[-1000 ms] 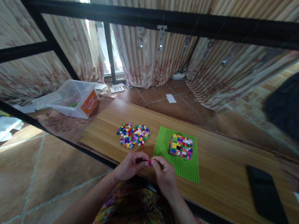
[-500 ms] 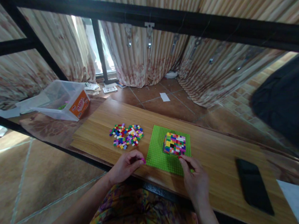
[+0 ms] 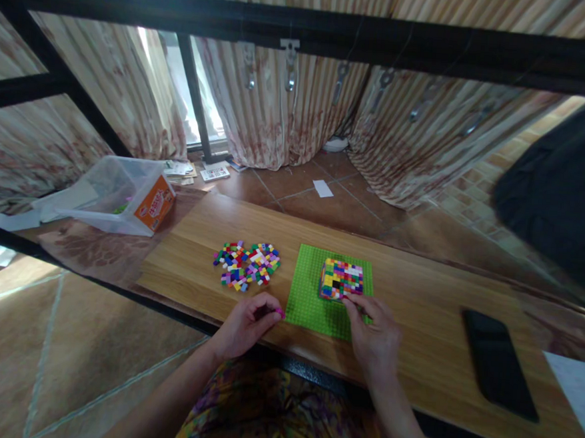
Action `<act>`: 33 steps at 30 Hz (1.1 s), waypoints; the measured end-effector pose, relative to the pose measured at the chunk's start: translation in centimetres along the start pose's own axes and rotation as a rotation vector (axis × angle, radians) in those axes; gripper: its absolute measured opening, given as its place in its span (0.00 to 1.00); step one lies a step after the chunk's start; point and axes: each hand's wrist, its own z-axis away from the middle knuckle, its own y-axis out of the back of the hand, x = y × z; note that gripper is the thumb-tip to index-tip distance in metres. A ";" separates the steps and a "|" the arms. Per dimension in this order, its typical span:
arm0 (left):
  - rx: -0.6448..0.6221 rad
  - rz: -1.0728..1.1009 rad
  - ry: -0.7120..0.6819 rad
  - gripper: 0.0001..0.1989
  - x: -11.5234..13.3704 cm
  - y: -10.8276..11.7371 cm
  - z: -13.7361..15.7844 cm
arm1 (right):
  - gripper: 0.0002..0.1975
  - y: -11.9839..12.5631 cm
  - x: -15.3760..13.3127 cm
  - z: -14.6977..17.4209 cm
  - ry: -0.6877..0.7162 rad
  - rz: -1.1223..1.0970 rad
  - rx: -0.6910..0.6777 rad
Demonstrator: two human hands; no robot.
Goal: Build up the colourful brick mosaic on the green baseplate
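My left hand (image 3: 251, 323) pinches a small magenta toy brick (image 3: 280, 313) between thumb and fingertips, just left of the green baseplate (image 3: 306, 310). On that plate stands a low block built of many-coloured bricks (image 3: 336, 275). My right hand (image 3: 374, 335) reaches in from the front right, fingers closed at the block's near edge. The small red brick at its fingertips is mostly hidden by them. To the left, a loose pile of small coloured bricks (image 3: 256, 263) lies on the wooden board.
A black phone (image 3: 500, 363) lies on the wooden board (image 3: 430, 329) at the right, with white paper (image 3: 578, 392) beyond it. At the far left stands a clear plastic box (image 3: 124, 194) with an orange label. A black metal rail (image 3: 315, 37) crosses in front of the curtains.
My right hand has moved a little left and away from me, bringing its fingertips to the block's near edge. The left hand keeps its place with the magenta brick.
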 end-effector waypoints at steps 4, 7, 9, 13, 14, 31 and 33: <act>0.006 -0.011 -0.006 0.09 0.0 0.0 0.0 | 0.11 -0.2 -0.3 0.0 0.037 0.032 0.032; 0.002 -0.009 -0.004 0.09 -0.1 0.0 0.0 | 0.11 -0.2 -0.5 0.1 0.032 0.057 0.044; 0.001 -0.013 -0.004 0.09 -0.2 0.0 0.0 | 0.12 -0.1 -0.6 0.2 0.024 0.077 0.041; 0.004 -0.041 -0.011 0.09 -0.2 0.0 0.0 | 0.13 0.5 -0.6 0.4 0.004 0.075 0.037; 0.005 -0.046 -0.012 0.09 -0.2 0.0 0.0 | 0.13 0.6 -0.6 0.4 -0.009 0.072 0.038; 0.000 -0.082 -0.019 0.08 0.0 -0.1 0.1 | 0.15 0.0 -1.2 -0.6 -0.249 0.000 0.019; 0.001 -0.089 -0.013 0.08 0.1 -0.1 0.1 | 0.15 -0.1 -1.1 -0.6 -0.247 -0.011 0.017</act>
